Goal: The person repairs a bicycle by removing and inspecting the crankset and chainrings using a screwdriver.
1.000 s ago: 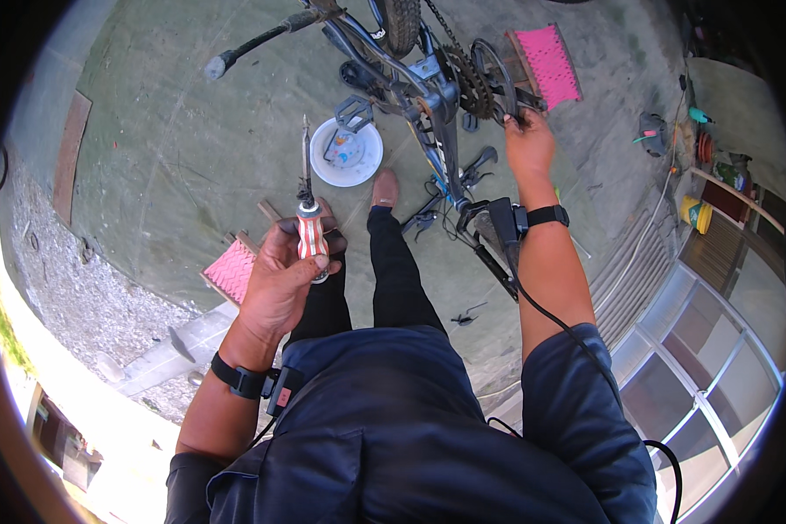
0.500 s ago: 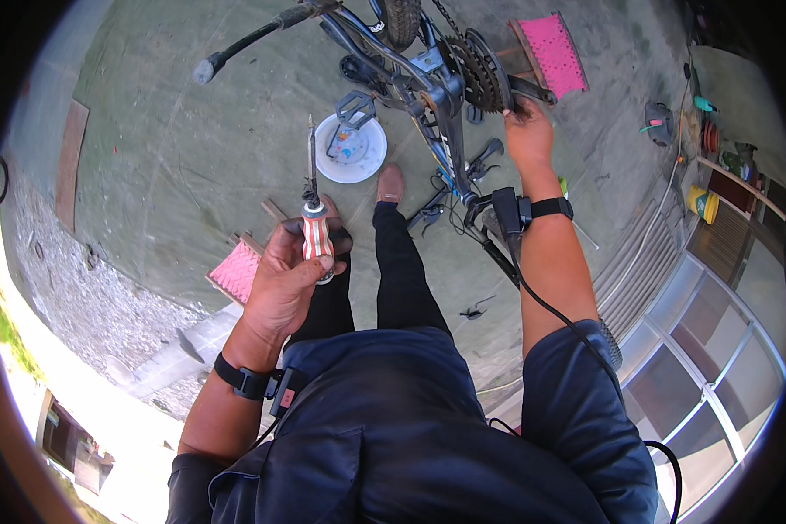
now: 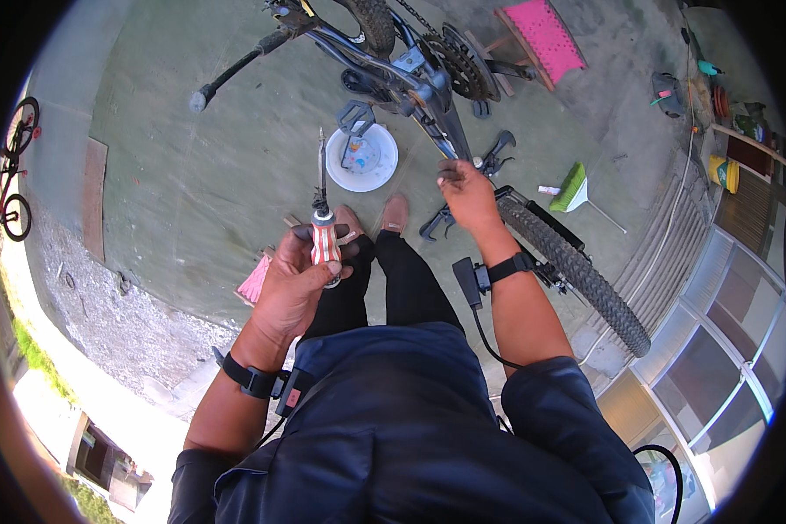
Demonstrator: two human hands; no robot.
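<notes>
In my left hand (image 3: pixel 290 284) is a screwdriver (image 3: pixel 325 239) with a red-and-white striped handle, its long shaft pointing away from me. The fingers wrap round the handle. My right hand (image 3: pixel 472 203) has its fingers curled together beside the dark blue frame (image 3: pixel 444 113) of a bicycle. Whether anything is between those fingers is hidden. Beyond that hand are the chainring (image 3: pixel 459 68) and a crank arm (image 3: pixel 511 68). The bicycle's knobby wheel (image 3: pixel 576 266) extends past my right forearm. A pedal (image 3: pixel 355 115) shows above a white basin (image 3: pixel 392 166) holding small things.
One pink-topped stool (image 3: pixel 546 39) stands at the far right, another pink stool (image 3: pixel 254 279) by my left wrist. A green broom (image 3: pixel 571 189) lies at right, near a yellow bucket (image 3: pixel 723 173). A board (image 3: pixel 94 201) and another bicycle (image 3: pixel 13 175) are at left.
My right hand has left the crank and chainring and come nearer to me, beside the frame. The view has shifted, showing the wheel and broom. My left hand still holds the screwdriver.
</notes>
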